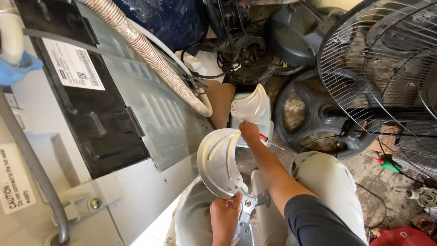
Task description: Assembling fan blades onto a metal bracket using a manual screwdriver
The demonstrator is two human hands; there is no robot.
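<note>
head view: left hand grips the lower edge of a white slotted plastic disc, held upright over a metal bracket. right hand closes on a red-handled screwdriver beside a white curved vane.

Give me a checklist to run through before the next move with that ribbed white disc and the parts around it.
1. Left hand grips the ribbed white disc at its lower edge: ok.
2. Right hand has a firm hold at the pale plastic housing: cannot tell, the fingers are partly hidden.
3. Red-handled tool within reach by the right hand: ok.
4. Metal bracket under the disc is free of it: cannot tell.
5. Corrugated hose lies apart from both hands: ok.
6. Floor fan stands close beside the working arm: not ok.
</note>
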